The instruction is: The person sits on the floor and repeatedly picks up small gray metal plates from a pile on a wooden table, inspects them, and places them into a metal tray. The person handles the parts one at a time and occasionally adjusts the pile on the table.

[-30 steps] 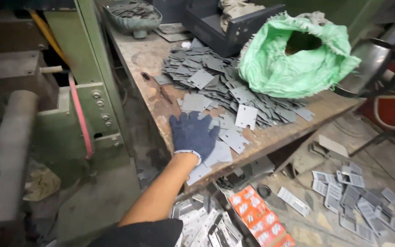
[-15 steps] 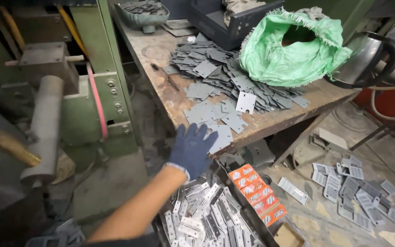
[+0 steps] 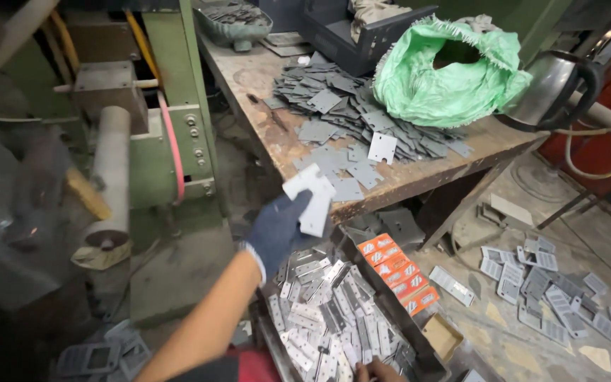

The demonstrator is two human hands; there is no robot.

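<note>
Left hand [image 3: 277, 230], in a dark blue work glove, lifted clear of the counter [image 3: 288, 145] and closed around a pale grey metal plate [image 3: 310, 198], thumb over the front of it, plate tilted and held just off the counter's near edge. Right hand [image 3: 380, 371] barely in view at the bottom edge, only fingertips showing, resting on the punched strips in the tray [image 3: 419, 354] below; impossible to tell whether open or closed.

Directly beyond the held plate, on the worn wooden counter: a loose scatter of flat grey plates [image 3: 351, 120], thin near the front edge, heaped thicker toward the middle, with one lighter plate [image 3: 382, 147] lying on top. Behind the heap, a crumpled green sack [image 3: 447, 74], mouth open, touching the pile. At the counter's right end, a metal kettle [image 3: 549, 88] with a black handle. At the far end, a grey bowl [image 3: 235, 20] holding more metal pieces, and beside it a dark tray.

Under the left hand, the long tray full of shiny punched strips [image 3: 327, 318]; along its right side, a row of orange packets [image 3: 397, 272]. Out on the concrete floor to the right, more grey plates [image 3: 546, 283] strewn about. To the left of the counter, a green machine frame [image 3: 171, 106] with a pale roller [image 3: 111, 177].
</note>
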